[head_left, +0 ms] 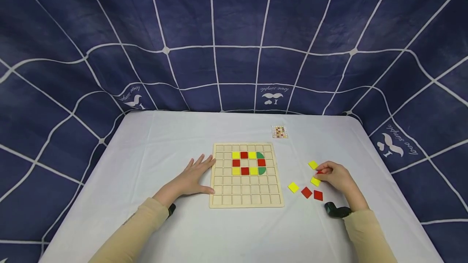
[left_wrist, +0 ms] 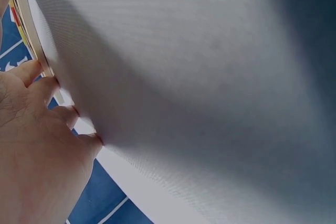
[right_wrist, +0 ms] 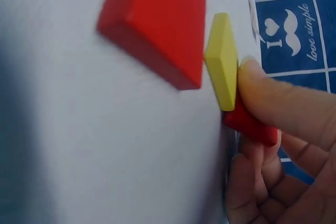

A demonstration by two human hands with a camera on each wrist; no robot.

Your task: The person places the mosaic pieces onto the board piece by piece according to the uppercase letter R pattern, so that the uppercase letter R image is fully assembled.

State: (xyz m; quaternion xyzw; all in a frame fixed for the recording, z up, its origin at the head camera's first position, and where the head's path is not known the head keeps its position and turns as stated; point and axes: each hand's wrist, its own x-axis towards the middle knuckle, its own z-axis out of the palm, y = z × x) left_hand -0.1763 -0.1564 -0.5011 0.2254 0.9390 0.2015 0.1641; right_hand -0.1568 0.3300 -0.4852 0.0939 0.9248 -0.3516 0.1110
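Observation:
A square wooden grid board (head_left: 226, 201) lies mid-table, with red, yellow and green tiles set in its upper cells as a ring around one bare cell. My left hand (head_left: 192, 176) is spread at the board's left edge, fingertips and thumb right at its rim. To the right of the board, my right hand (head_left: 335, 176) pinches a red tile (right_wrist: 251, 124) between thumb and fingers. A yellow tile (right_wrist: 222, 61) lies right beside the thumb in the right wrist view. Another yellow tile (head_left: 313, 164) lies just beyond the fingertips.
Nearer the board lie a yellow tile (head_left: 293, 187) and two red ones, a left red tile (head_left: 306, 192) and a right red tile (head_left: 318, 195). A small pattern card (head_left: 279, 132) sits behind the board. Dark blue gridded cloth (head_left: 234, 68) hangs around the white table (head_left: 164, 133).

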